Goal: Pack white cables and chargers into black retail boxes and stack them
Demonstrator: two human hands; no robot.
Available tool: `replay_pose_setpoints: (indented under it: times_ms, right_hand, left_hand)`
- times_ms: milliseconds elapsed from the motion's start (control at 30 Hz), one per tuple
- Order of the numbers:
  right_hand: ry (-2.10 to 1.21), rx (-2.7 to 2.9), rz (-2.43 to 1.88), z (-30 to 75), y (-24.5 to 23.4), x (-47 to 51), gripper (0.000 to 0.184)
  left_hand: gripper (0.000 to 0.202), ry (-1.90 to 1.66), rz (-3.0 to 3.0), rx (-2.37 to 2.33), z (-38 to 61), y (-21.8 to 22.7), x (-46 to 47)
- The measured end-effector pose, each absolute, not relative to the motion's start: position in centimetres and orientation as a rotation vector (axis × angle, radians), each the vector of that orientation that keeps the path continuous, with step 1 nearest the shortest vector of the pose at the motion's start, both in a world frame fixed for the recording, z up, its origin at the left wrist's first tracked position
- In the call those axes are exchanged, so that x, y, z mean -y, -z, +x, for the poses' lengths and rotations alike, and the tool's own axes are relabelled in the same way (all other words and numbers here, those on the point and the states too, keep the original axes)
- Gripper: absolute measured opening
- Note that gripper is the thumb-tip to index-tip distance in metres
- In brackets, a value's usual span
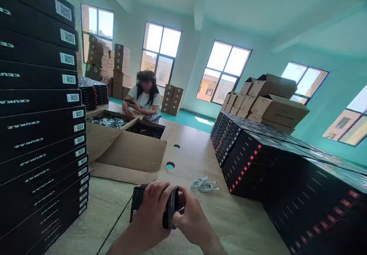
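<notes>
both hands meet low in the view, at about 6 o'clock, over the wooden tabletop (pixel 200 151). the left hand (pixel 153 211) wraps over a small black box (pixel 137 201) with a red edge, fingers curled down across its top and gripping it. the right hand (pixel 192 218) closes on the box's right end, thumb and fingers pinching the dark end flap. the box is held just above the tabletop, tilted slightly toward the person.

just past the hands, toward 1 o'clock from them, a coiled pale cable (pixel 204 184) lies loose on the tabletop. at 9 o'clock a tall stack of flat black cartons (pixel 40 132) with white labels rises beside the left arm. at 11 o'clock from the hands an open cardboard box (pixel 137 151) sits on the tabletop with dark items inside, and a second open one (pixel 100 132) stands touching it on its left. at 3 o'clock long rows of small black boxes with red marks (pixel 258 151) cover the tabletop's right side, with brown cartons (pixel 272 102) piled behind them.

across the tabletop, at 12 o'clock and well apart, another person (pixel 145 96) in a white top sits with hands on the surface. more brown cartons stand stacked under the windows (pixel 122 69).
</notes>
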State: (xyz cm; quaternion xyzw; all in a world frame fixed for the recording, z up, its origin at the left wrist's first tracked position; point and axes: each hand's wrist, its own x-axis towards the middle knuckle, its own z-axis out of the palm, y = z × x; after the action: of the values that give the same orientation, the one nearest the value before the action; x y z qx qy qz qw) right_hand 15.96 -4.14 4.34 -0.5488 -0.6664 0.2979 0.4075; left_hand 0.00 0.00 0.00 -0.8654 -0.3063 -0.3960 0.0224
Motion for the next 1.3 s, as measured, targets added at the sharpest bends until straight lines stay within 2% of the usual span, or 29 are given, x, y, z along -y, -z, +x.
replay_pose_setpoints:
  times_ms: [200,300,367,467,533,633,733,833,967,1100,1200,1300]
  right_hand:
    - [-0.487,1.53,-1.455,15.5,-3.2,4.1,0.055]
    - [-0.385,1.509,-1.446,16.0,-2.2,3.5,0.064]
    - [-0.167,1.524,-1.404,16.3,-1.3,3.1,0.066]
    - [0.165,1.636,-1.29,16.7,-0.6,2.8,0.043]
    - [0.206,1.714,-1.316,16.8,-0.8,2.9,0.033]
    - [-0.099,1.714,-1.482,16.7,-1.8,3.2,0.029]
    - [-0.474,1.587,-1.499,16.4,-2.6,3.3,0.009]
    - [-0.649,1.374,-1.347,17.1,-2.9,3.0,0.026]
    - [-0.968,0.944,-1.042,20.1,-3.0,2.1,0.029]
    - [-1.01,0.647,-1.026,24.1,-2.5,1.2,0.048]
    - [-1.121,0.7,-1.169,25.3,-1.3,0.8,0.045]
    - [-1.246,0.81,-1.268,24.4,0.4,0.6,0.037]
  left_hand:
    - [0.082,1.285,-2.688,0.886,0.2,-0.1,0.0]
    - [0.079,1.322,-2.628,0.917,0.5,0.1,-0.1]
    - [0.076,1.343,-2.541,0.944,0.6,0.2,-0.3]
    - [0.075,1.384,-2.411,1.041,0.6,0.2,-0.7]
    - [0.075,1.397,-2.367,1.089,0.5,0.1,-0.8]
    - [0.074,1.354,-2.369,1.086,0.3,0.0,-0.8]
    - [0.075,1.293,-2.406,1.057,0.2,0.1,-1.0]
    - [0.077,1.255,-2.424,1.082,0.0,0.4,-1.6]
    - [0.079,1.145,-2.45,1.233,-1.2,0.8,-2.8]
    - [0.084,0.895,-2.418,1.596,-2.9,1.0,-3.7]
    - [0.085,0.828,-2.314,1.817,-3.1,0.9,-4.0]
    - [0.07,1.077,-2.497,1.722,-2.2,1.0,-3.6]
